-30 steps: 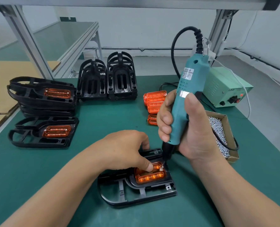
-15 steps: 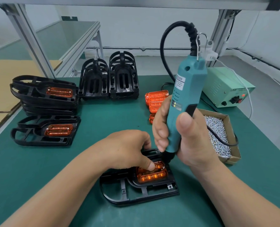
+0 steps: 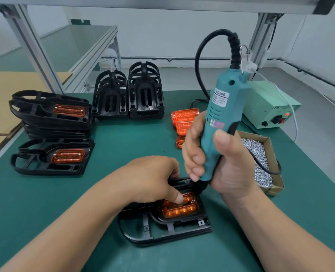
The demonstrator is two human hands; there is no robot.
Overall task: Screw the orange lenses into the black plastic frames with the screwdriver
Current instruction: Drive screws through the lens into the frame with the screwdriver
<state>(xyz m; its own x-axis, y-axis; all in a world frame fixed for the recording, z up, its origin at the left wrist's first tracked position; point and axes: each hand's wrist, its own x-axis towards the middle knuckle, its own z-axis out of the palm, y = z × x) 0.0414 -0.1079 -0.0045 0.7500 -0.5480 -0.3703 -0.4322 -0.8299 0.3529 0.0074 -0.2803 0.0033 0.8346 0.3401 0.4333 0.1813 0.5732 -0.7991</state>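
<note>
My right hand (image 3: 227, 165) grips the teal screwdriver (image 3: 221, 114), tip at the far right corner of the orange lens (image 3: 182, 210). My left hand (image 3: 151, 179) curls over the near black frame (image 3: 162, 232), thumb pressing that lens.

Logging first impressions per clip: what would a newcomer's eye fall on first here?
The teal screwdriver stands out, gripped near upright in the right hand at centre, its tip at the far right corner of a bright orange lens. The left hand holds that lens down by the thumb in a black frame near the front of the green table. Finished frames stack at the left.
</note>
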